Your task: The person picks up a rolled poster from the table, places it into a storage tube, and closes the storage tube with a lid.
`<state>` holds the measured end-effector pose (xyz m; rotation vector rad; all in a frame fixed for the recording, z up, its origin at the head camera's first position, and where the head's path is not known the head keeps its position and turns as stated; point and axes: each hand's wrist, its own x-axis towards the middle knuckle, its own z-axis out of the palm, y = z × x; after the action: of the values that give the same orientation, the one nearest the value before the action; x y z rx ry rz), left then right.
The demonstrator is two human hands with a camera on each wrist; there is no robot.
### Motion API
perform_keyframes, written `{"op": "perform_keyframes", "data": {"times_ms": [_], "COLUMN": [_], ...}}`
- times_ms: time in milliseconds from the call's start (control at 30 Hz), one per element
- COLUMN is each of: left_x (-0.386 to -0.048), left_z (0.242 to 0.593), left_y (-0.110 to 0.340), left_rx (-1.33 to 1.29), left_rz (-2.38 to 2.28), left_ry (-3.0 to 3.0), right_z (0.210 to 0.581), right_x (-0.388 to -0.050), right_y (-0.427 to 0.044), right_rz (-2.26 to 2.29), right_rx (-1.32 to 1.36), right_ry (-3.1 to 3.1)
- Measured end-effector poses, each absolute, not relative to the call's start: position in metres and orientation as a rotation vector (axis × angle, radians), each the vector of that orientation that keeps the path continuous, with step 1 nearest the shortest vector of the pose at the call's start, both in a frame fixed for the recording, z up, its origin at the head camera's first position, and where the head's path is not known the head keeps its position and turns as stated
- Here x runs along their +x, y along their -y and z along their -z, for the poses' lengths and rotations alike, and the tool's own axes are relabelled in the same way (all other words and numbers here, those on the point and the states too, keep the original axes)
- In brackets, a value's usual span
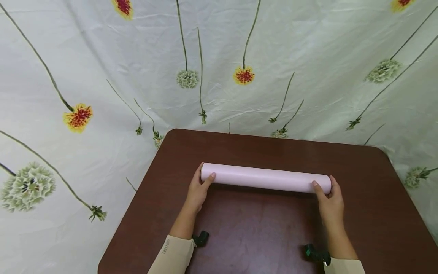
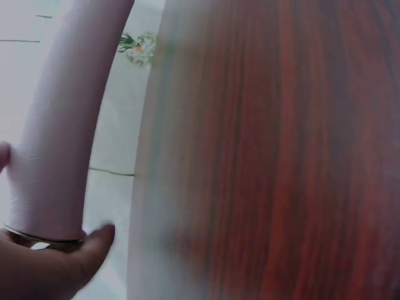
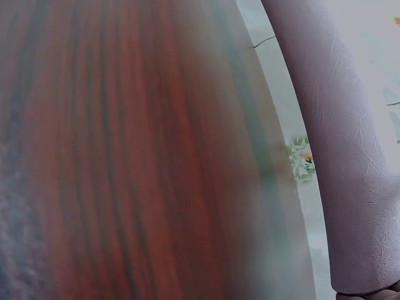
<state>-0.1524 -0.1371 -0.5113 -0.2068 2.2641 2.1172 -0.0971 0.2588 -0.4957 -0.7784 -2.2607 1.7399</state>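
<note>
A long pale pink roll (image 1: 267, 178) lies crosswise over the table, its left end slightly higher in the head view. My left hand (image 1: 198, 189) grips its left end, thumb on the near side and the other fingers mostly hidden. At the other end my right hand (image 1: 331, 199) holds it likewise, thumb on top. The left wrist view shows the roll (image 2: 62, 125) with a dark rim at its end and part of the left hand (image 2: 56, 269) around it. Fine creases mark the roll's surface (image 3: 350, 156) in the right wrist view. Whether it touches the table cannot be told.
The dark reddish-brown table (image 1: 246, 228) has rounded far corners. Behind it and at the left hangs a pale cloth (image 1: 143, 49) printed with flowers. Dark wrist-worn devices, one at the left wrist (image 1: 201, 239) and one at the right wrist (image 1: 316, 254), sit by the beige sleeves.
</note>
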Motion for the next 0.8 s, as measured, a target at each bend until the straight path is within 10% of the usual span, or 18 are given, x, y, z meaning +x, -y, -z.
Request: {"op": "perform_keyframes", "data": {"times_ms": [800], "left_x": [-0.157], "left_z": [0.522], "left_y": [0.143], "left_rx": [-0.290], "left_rz": [-1.776], "left_ry": [-2.382], "right_z": [0.518], "right_x": [-0.093], "right_y": [-0.250], "right_rz": [-1.834], "right_rx": [-0.760], "right_ry": [2.234]}}
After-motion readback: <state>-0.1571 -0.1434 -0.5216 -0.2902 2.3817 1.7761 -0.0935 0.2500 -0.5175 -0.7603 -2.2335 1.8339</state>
